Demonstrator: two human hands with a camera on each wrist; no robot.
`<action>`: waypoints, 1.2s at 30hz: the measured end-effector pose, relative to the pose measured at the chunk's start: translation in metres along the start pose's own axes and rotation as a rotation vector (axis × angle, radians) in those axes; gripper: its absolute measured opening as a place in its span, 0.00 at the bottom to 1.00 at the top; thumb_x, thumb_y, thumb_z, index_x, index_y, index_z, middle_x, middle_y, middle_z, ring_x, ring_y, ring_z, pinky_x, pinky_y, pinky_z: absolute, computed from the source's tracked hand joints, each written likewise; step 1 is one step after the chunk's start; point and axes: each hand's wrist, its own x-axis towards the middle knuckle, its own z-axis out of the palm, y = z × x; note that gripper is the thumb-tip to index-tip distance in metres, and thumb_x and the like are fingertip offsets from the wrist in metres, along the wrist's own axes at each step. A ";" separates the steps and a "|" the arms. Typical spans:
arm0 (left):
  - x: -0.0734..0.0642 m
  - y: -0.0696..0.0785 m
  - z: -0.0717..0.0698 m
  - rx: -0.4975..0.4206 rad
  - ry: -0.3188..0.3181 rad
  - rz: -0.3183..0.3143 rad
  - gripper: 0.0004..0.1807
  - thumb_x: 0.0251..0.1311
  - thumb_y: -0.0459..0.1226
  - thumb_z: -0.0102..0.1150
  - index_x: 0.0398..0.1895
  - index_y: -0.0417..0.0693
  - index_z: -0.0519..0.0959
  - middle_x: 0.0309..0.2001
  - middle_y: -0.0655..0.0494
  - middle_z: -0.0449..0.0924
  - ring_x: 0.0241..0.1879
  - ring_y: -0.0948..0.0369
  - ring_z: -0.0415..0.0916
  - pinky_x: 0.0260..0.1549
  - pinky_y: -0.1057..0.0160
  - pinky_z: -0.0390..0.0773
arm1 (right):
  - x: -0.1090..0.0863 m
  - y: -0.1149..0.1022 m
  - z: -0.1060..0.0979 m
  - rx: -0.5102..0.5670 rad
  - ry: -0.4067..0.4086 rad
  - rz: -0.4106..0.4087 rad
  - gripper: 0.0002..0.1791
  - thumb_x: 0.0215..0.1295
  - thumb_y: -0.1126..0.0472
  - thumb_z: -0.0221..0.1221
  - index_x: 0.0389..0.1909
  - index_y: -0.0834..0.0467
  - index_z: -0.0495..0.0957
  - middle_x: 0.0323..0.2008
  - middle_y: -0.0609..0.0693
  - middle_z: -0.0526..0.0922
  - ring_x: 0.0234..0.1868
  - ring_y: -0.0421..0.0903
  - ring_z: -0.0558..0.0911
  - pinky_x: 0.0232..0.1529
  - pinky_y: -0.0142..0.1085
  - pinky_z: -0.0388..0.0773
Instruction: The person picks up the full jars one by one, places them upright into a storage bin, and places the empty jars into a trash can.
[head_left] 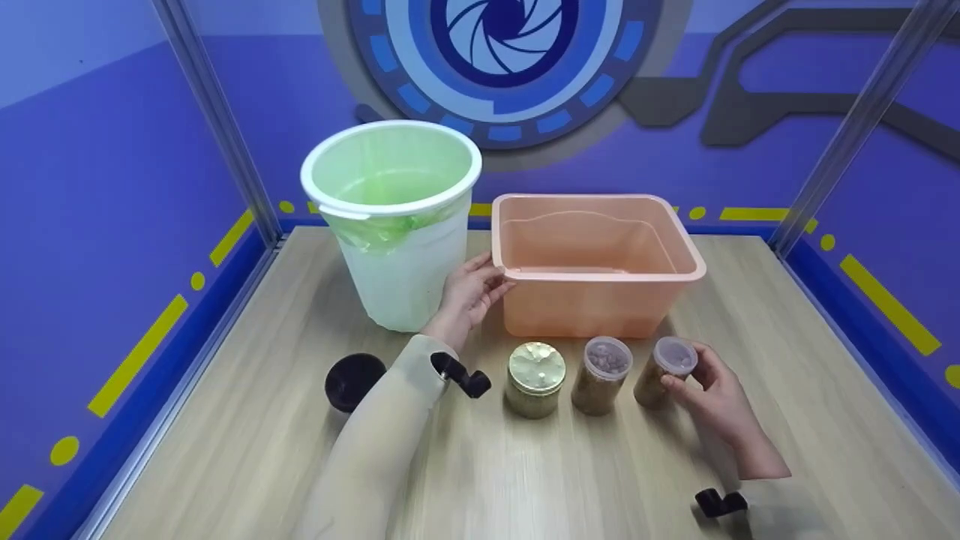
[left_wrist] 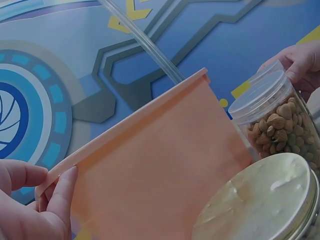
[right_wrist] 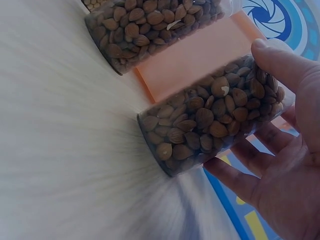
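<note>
My left hand pinches the left front corner of the rim of a peach plastic bin, thumb and fingers on either side of it in the left wrist view. On the right, my right hand grips a clear jar of almonds with a translucent lid, thumb on one side and fingers round the other. The jar stands upright on the table. Just left of it is a second almond jar, and beside that a wider jar with a gold foil-like top.
A white trash can with a green liner stands left of the bin, close to my left hand. A small black round container sits beside my left forearm. Blue panels and metal posts bound the wooden table.
</note>
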 end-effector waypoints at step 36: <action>0.000 -0.005 0.000 0.022 -0.007 0.052 0.29 0.65 0.19 0.52 0.71 0.33 0.69 0.60 0.34 0.77 0.42 0.54 0.81 0.41 0.65 0.91 | 0.130 -0.178 0.007 0.275 -0.012 -0.194 0.26 0.62 0.73 0.68 0.60 0.57 0.74 0.48 0.44 0.85 0.49 0.39 0.84 0.43 0.29 0.89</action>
